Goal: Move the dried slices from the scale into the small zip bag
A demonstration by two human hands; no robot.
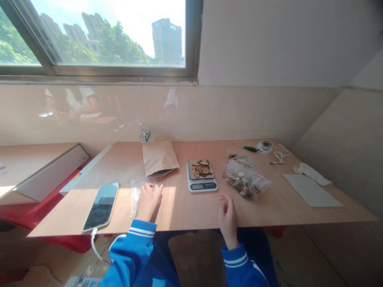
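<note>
My left hand (149,201) lies flat, fingers stretched out, on a small clear plastic bag (137,190) near the table's front edge. My right hand (227,211) hovers at the front edge with fingers loosely curled and nothing visible in them. Between and beyond them stands a small kitchen scale (201,175) with brown dried slices on its platform. Right of the scale lies a zip bag (245,179) filled with the same dried pieces. A brown paper pouch (159,157) lies behind my left hand.
A phone (101,205) with a cable lies at the front left. A green screwdriver (250,148), a round white device (265,146) and a white cord sit at the back right, near a white sheet (311,191). A small bottle (145,134) stands by the wall.
</note>
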